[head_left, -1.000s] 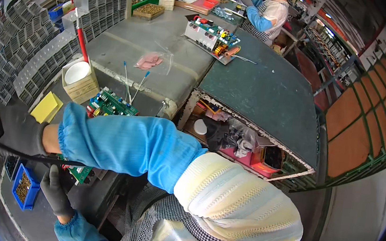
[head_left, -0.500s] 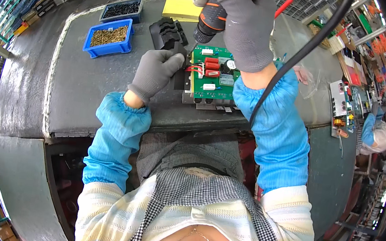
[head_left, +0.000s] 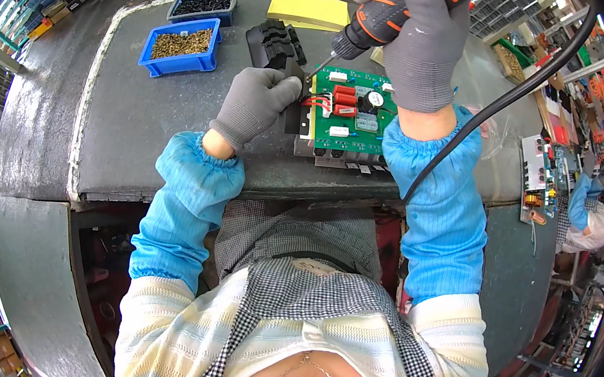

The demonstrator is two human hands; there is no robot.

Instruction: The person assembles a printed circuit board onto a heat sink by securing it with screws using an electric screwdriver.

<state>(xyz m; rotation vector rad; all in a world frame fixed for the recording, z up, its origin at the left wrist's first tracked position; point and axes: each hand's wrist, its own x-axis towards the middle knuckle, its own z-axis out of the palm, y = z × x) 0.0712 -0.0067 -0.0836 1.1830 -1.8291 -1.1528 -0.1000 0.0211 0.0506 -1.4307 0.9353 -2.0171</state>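
My right hand [head_left: 426, 50], in a grey glove, grips a black and orange power screwdriver [head_left: 375, 19]. Its bit slants down to the left, with the tip at the upper left edge of a green circuit board [head_left: 361, 127]. Red cylindrical parts, white blocks and a round black part stand on the board. In its grey glove, my left hand [head_left: 255, 105] pinches a black sheet piece [head_left: 293, 117] along the board's left side, close to the bit tip. Red wires [head_left: 317, 102] run beside that edge. What lies under my left fingertips is hidden.
Left on the bench stand a blue bin of brass-coloured screws [head_left: 181, 48] and a bin of small black parts [head_left: 204, 4]. Black moulded pieces [head_left: 275, 42] and a yellow pad [head_left: 309, 9] lie beyond the board. A black cable [head_left: 502, 99] hangs across my right forearm. Another person [head_left: 588, 217] sits far right.
The screwdriver has moved right and tilted, bringing its bit into view at the board's upper left edge. My left hand keeps its hold on the black piece. The whole view has shifted slightly.
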